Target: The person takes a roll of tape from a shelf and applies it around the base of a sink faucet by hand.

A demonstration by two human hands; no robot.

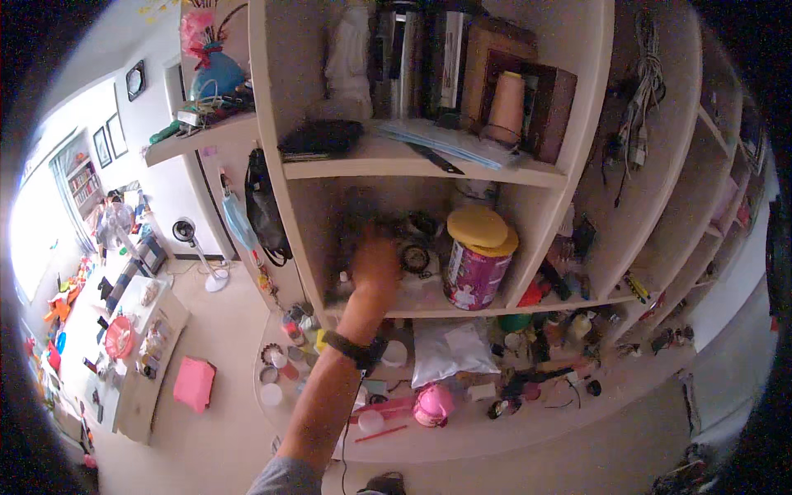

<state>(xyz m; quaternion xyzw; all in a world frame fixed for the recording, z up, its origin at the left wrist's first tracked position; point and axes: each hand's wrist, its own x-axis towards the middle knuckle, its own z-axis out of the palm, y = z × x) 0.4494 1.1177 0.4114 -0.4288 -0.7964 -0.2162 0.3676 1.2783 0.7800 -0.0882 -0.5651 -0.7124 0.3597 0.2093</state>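
My left hand (377,262), with a dark band (353,350) round its wrist, reaches into the middle compartment of a pale shelf unit (429,169). Motion blur and shadow smear the fingers, so I cannot make out whether they hold anything. Close to the hand's right side lies a dark ring-shaped item (415,258), among other dark things at the back. Farther right in that compartment stands a purple can (476,279) with a yellow lid (478,228). My right hand is out of view.
Above are a dark pouch (322,139), blue masks (445,142) and a thread cone (506,107). A white plastic bag (454,351), a pink round item (433,404) and small clutter cover the lower ledge. A black bag (266,210) hangs at the left; cables (648,74) hang right.
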